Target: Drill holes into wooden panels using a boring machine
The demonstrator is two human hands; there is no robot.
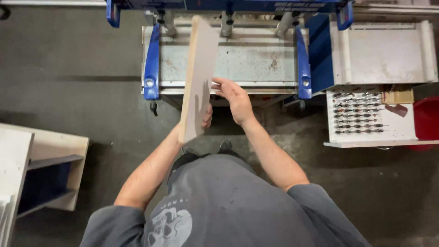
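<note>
While left hand (pixel 206 118) fingers clamp its lower edge, pale flat wooden board (pixel 198 80) stands tilted on edge (plain, unpainted), just left of right hand (pixel 235 98) loose spread fingers, above blue-railed table (pixel 256 61).

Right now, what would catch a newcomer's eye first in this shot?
The pale wooden board held tilted at centre, gripped low by the left hand, with the right hand open beside it. Behind it sits the blue-framed machine bed, and at right a white tray of drill bits.
</note>
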